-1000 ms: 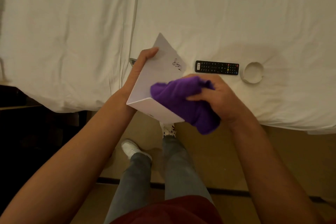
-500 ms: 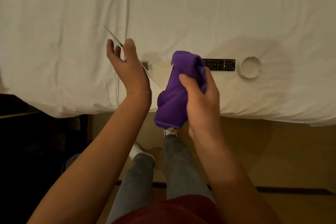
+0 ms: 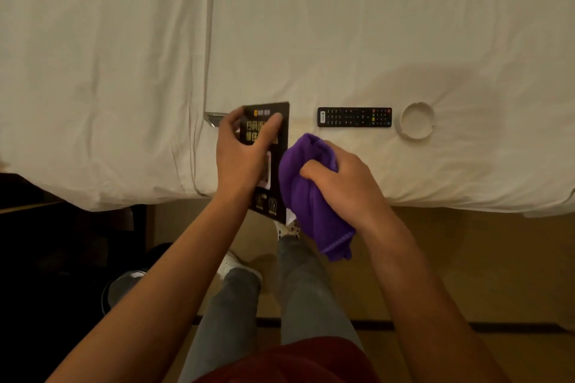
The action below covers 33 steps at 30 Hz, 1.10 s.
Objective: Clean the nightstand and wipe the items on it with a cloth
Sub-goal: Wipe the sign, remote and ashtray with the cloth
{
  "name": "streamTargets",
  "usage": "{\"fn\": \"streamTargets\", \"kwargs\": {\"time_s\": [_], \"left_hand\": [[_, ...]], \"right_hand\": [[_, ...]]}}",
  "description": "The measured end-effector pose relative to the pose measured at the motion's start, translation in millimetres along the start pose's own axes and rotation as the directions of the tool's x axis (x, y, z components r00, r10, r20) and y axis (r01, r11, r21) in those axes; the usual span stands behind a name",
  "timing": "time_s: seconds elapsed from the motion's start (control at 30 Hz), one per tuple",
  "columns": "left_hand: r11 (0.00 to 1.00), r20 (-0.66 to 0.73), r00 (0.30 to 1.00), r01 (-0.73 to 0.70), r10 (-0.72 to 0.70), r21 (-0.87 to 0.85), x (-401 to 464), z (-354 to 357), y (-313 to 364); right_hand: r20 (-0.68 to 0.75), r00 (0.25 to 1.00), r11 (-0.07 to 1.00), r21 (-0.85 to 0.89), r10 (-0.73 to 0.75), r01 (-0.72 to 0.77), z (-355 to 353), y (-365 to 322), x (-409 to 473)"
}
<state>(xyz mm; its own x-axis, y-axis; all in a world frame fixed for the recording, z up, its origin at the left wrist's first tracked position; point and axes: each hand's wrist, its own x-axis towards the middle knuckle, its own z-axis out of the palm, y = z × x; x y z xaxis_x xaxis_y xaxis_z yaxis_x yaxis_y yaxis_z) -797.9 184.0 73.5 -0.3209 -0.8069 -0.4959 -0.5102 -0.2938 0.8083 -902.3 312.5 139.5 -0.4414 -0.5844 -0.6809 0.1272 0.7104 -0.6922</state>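
Purple bunched microfibre cloth (image 3: 308, 190) sits clenched in the right hand (image 3: 345, 183), touching the right edge of the flat black printed sign card (image 3: 270, 162). The left hand (image 3: 241, 152) grips that card, 1 thumb across its face, likely steadying it above the white bed sheet (image 3: 373, 40) for wiping.

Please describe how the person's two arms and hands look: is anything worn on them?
Both forearms are bare up to the frame edge, with no sleeves visible. The left hand and right hand wear no gloves. No watch, ring or bracelet is visible, and no markings show.
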Motion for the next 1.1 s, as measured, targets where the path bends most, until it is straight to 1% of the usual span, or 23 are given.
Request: {"fn": "streamTargets", "kwargs": {"time_s": [0.1,0.17,0.2,0.27,0.33,0.43,0.5,0.6,0.67,0.73,0.8,0.97,1.1], "left_hand": [[0.977,0.089,0.981,0.182,-0.173,-0.115,-2,-3,-11],[0.939,0.136,0.959,0.272,-0.248,-0.21,-5,-2,-16],[0.925,0.143,0.955,0.289,-0.261,-0.247,-6,-2,-16],[0.92,0.107,0.956,0.292,-0.273,-0.262,-4,-5,-14],[0.927,0.026,0.967,0.252,-0.255,-0.279,2,-8,-8],[0.944,-0.059,0.986,0.134,-0.158,-0.301,14,-1,12],[0.959,-0.105,0.989,0.073,-0.106,-0.275,25,8,26],[0.969,-0.128,0.991,0.0,-0.033,-0.246,48,18,42],[0.978,-0.099,0.995,-0.034,0.013,-0.206,64,23,49],[0.986,-0.054,0.997,-0.07,0.062,-0.154,76,25,51],[0.989,-0.023,0.996,-0.085,0.083,-0.124,86,23,49],[0.994,0.046,0.998,-0.037,0.042,-0.107,98,17,36],[0.998,0.149,0.988,-0.035,0.044,-0.061,100,13,23]], "right_hand": [[0.056,0.998,0.999,-0.046,0.012,-0.009,-6,10,-1],[0.075,0.997,0.997,-0.07,0.022,-0.017,-9,18,-1],[0.07,0.997,0.996,-0.091,0.022,-0.016,-11,23,-1],[0.029,1.0,0.99,-0.141,0.011,-0.007,-20,31,1],[-0.048,0.999,0.978,-0.209,-0.025,0.014,-29,36,5],[-0.152,0.987,0.969,-0.245,-0.05,0.011,-44,33,18],[-0.174,0.984,0.973,-0.232,-0.038,-0.003,-53,26,33],[-0.142,0.989,0.976,-0.216,-0.05,0.019,-61,9,58],[-0.125,0.989,0.977,-0.208,-0.077,0.05,-60,-3,74],[-0.129,0.989,0.979,-0.2,-0.078,0.051,-58,-15,87],[-0.136,0.988,0.976,-0.213,-0.074,0.043,-55,-23,98],[-0.132,0.989,0.963,-0.267,-0.065,0.028,-43,-21,120],[-0.18,0.983,0.967,-0.256,-0.037,-0.011,-36,-15,126]]}}
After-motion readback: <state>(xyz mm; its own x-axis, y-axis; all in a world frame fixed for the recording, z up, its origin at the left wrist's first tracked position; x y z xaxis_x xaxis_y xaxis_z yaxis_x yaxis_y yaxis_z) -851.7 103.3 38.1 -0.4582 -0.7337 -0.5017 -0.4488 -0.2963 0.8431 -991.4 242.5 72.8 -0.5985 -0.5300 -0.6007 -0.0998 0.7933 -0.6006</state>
